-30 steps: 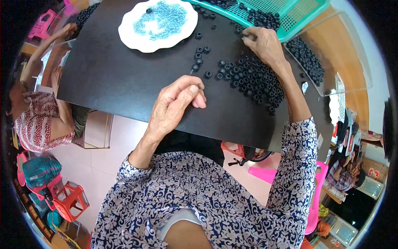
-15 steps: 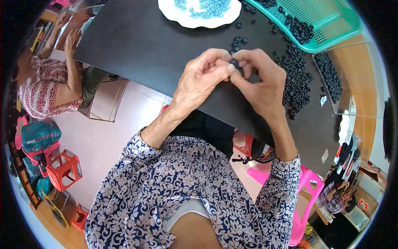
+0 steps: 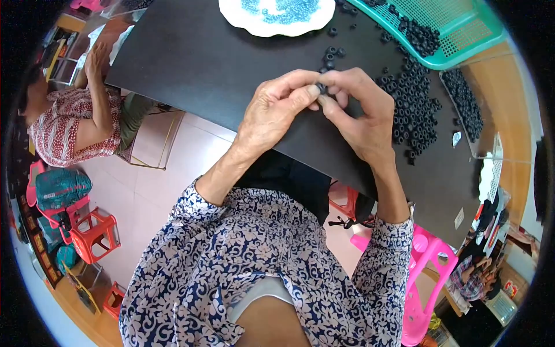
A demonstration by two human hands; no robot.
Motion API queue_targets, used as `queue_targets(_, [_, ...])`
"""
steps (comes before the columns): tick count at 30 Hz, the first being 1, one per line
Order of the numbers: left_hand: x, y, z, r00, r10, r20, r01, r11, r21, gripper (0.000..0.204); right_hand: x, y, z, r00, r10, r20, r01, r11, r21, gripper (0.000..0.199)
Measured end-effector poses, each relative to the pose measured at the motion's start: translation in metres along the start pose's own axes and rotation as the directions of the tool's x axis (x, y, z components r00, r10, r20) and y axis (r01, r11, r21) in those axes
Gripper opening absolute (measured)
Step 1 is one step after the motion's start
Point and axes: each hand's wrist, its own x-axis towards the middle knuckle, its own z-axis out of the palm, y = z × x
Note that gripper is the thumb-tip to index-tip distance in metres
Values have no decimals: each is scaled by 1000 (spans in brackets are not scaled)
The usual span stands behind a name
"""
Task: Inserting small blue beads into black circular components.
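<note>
Over the dark table [image 3: 196, 63], my left hand [image 3: 274, 110] and my right hand [image 3: 367, 113] meet fingertip to fingertip. Between the thumbs and forefingers of both is a small round black part [image 3: 321, 88], mostly covered by the fingers. Just beyond the fingertips lie several loose black parts [image 3: 330, 56], short and ring-like. To the right of my right hand spreads a large heap of the same black ring-shaped parts [image 3: 413, 110]. A white plate [image 3: 260, 30] with a wavy rim stands at the far side, with tiny blue beads [image 3: 283, 14] on it.
A green plastic basket [image 3: 491, 39] holding more black parts stands at the far right. Near it a clear tray [image 3: 475, 151] contains others. Another person [image 3: 75, 124] sits at the left end of the table. Red stools [image 3: 95, 234] and a pink chair [image 3: 425, 289] stand around.
My fingers have shifted slightly around the black part, and my left thumb now lies further over it. The other person's hand at the left has moved a little.
</note>
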Motion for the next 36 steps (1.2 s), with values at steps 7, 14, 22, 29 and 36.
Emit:
queue_targets(7, [1,-3,-2,998,-51,34,56,989,-139,19,-2,-10,4,982,183,53,-187,979,86,24])
queue_targets(14, [-3,3,-1,997,-72,4,72,988,-137,17,56,3,6,972,237,0,-236,966,104,10])
queue_targets(22, [-5,6,-4,992,-96,83,92,994,55,15,164,53,46,909,-149,389,269,923,-274,26])
queue_targets(29, [-4,7,-8,993,-30,114,22,997,76,15,177,82,49,944,-131,304,241,900,-364,20])
queue_targets(36, [-5,6,-11,994,-29,104,26,999,30,15,172,69,55,906,-120,406,256,919,-299,19])
